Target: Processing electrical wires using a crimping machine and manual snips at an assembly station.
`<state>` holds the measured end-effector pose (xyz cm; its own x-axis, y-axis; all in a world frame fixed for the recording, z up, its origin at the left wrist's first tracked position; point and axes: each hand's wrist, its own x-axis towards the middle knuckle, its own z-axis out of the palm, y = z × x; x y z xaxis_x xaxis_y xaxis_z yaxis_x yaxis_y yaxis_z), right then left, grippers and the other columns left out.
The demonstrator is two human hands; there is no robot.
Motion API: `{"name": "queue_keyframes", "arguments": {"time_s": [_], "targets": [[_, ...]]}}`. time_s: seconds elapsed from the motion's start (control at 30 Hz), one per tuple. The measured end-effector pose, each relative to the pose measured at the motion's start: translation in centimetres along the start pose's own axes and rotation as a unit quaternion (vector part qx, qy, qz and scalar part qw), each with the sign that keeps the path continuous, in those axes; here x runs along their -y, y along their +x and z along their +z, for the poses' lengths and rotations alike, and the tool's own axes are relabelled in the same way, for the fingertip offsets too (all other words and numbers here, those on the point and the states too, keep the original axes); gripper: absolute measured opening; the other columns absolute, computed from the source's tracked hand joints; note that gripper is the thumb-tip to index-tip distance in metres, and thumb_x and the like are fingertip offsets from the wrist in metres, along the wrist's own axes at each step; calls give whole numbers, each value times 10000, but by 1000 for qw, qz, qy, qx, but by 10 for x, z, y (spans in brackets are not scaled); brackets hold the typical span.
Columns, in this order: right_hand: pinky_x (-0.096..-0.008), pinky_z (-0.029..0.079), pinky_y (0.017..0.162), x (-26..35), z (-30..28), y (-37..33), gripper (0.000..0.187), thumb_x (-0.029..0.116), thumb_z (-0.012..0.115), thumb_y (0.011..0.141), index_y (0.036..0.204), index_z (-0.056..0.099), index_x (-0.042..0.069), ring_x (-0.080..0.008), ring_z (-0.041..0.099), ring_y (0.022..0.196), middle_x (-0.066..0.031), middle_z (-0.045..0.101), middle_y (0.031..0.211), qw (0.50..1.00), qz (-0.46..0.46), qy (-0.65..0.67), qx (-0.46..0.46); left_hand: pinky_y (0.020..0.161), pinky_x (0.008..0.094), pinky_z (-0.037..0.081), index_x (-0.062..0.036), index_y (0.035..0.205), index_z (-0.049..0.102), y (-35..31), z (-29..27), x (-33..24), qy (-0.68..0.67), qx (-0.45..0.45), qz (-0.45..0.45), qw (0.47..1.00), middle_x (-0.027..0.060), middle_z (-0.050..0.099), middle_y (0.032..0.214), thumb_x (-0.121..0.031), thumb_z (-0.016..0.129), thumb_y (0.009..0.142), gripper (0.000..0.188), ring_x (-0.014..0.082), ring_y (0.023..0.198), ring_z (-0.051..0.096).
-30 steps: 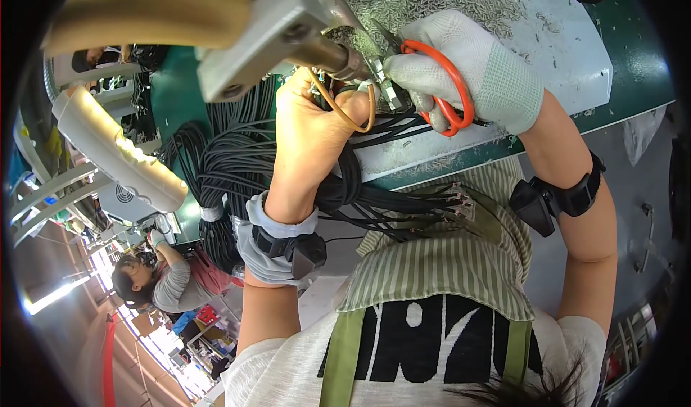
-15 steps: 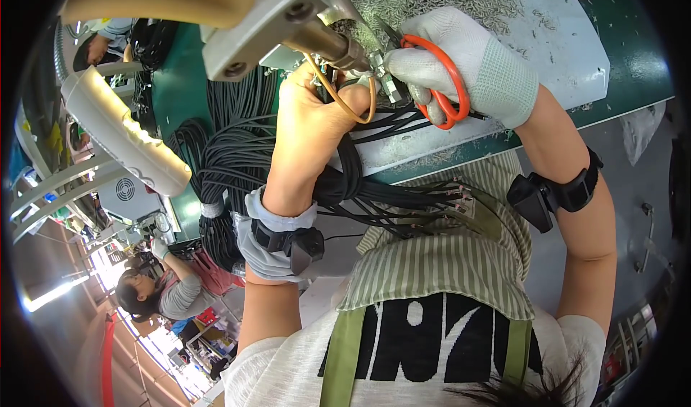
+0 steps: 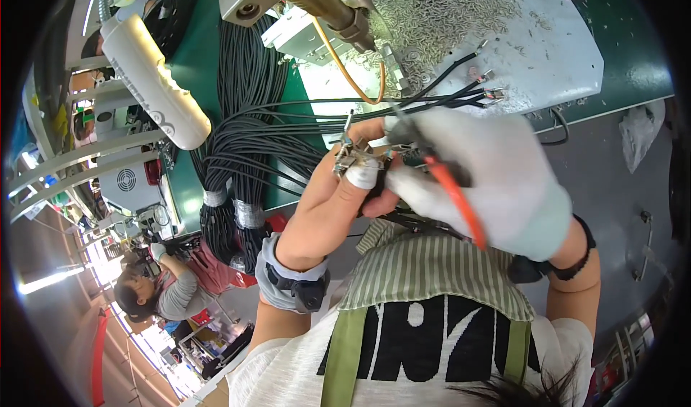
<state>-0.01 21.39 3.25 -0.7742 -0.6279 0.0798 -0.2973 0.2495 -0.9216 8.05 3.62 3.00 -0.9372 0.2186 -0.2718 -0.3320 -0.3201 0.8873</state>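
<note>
My left hand [image 3: 324,198], bare but for a white cover on the thumb tip, is closed around several small metal connectors [image 3: 353,155], apparently the ends of black cables. It sits just in front of the table edge, above my lap. Close beside it on the right is my right hand [image 3: 497,184] in a white glove, blurred by motion. Scissors with orange-red handles [image 3: 457,202] are in its grip, their dark blades pointing up and left past the connectors. Fingers hide part of what the left hand holds.
A metal machine head [image 3: 331,18] with a brown looped tube [image 3: 353,90] overhangs the table. Small metal pieces [image 3: 461,18] cover the white board [image 3: 554,69]. Bundled black cables [image 3: 248,76] and a lit lamp [image 3: 155,83] are at left. Another person [image 3: 180,292] sits beyond.
Both hands have come back from under the machine head toward my body, the left with connectors, the right with the scissors. Several black cable ends now show on the white board.
</note>
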Motion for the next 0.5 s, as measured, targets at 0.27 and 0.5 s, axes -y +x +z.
{"name": "queue_keyframes", "arguments": {"time_s": [0.27, 0.5], "targets": [[-305, 399, 459, 6, -14, -24, 154, 145, 623, 781, 843, 610, 4, -191, 503, 451, -133, 520, 579, 964, 161, 203, 57, 601, 228, 408, -7, 1121, 492, -11, 8, 1, 331, -42, 87, 939, 10, 541, 798, -78, 582, 865, 280, 94, 663, 506], [-269, 434, 476, -10, -14, -43, 182, 191, 634, 804, 769, 577, 22, -238, 572, 506, -102, 559, 606, 933, 221, 266, 100, 612, 193, 407, -19, 881, 559, -5, 12, 5, 581, -4, 236, 779, -5, 584, 802, 80, 610, 740, 180, 55, 682, 517]]}}
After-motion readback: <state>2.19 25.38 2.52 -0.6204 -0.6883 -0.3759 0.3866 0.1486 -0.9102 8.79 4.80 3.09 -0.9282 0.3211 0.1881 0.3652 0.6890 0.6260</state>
